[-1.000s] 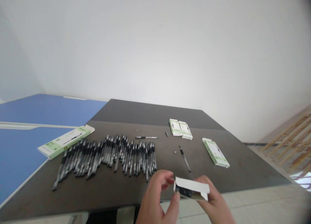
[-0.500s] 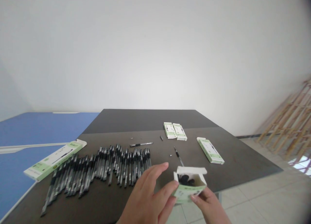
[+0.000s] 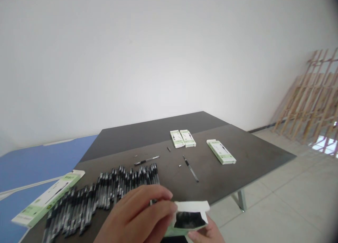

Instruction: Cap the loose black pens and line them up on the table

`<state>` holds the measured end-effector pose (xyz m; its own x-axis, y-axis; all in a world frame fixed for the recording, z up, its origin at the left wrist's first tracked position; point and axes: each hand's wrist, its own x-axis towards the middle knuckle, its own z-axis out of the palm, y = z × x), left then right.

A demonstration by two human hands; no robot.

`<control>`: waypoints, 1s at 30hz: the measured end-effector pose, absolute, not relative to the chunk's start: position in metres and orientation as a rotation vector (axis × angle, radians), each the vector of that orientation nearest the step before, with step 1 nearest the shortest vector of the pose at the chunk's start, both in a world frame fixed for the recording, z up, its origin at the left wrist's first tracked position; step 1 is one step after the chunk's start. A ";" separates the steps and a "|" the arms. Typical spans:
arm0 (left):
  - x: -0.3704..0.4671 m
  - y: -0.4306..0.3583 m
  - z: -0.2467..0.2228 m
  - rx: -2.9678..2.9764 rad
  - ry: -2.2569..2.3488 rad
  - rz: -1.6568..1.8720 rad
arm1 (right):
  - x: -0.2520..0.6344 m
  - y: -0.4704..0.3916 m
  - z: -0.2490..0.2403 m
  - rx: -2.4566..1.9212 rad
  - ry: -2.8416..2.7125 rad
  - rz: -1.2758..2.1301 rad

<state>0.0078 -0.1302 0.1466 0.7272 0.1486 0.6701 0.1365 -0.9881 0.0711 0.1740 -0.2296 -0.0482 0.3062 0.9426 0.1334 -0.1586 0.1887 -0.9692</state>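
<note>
In front of me, low in the head view, is a small white and green pen box [image 3: 192, 205] with its end flap up. Through the opening I see a dark inside; what lies in it is blurred. My right hand [image 3: 207, 232] grips the box from the right, thumb on its front. The fingers of my left hand [image 3: 139, 215] are bent together against the box's left edge, hiding that side. Left of the box, a wide row of black-and-clear gel pens [image 3: 105, 190] lies side by side, partly covered by my left hand.
A long green-white box [image 3: 49, 197] lies at the left edge of the dark table [image 3: 216, 179]. Two pen boxes [image 3: 182, 138] lie side by side farther back, another box [image 3: 221, 152] to their right. Loose pens [image 3: 190, 168] and small bits are scattered between. Wooden racks [image 3: 311, 98] lean right.
The view has turned and tilted. The held box has moved lower and left in the picture, uncovering the loose pen behind it. My left fingers have drawn together at its edge.
</note>
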 end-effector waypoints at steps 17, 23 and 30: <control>0.034 -0.138 0.159 3.243 -0.119 0.590 | 0.180 -0.241 -0.029 -1.332 -1.169 0.739; 0.051 -0.138 0.147 3.191 -0.221 0.512 | 0.187 -0.239 -0.029 -1.280 -1.205 0.798; 0.058 -0.129 0.131 3.186 -0.309 0.322 | 0.188 -0.238 -0.028 -1.343 -1.189 0.840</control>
<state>0.0584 -0.1291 0.1314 0.9616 -0.1976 0.1905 -0.1824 -0.9787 -0.0943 0.1880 -0.2381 -0.0280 0.2445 0.9582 0.1485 0.1799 0.1057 -0.9780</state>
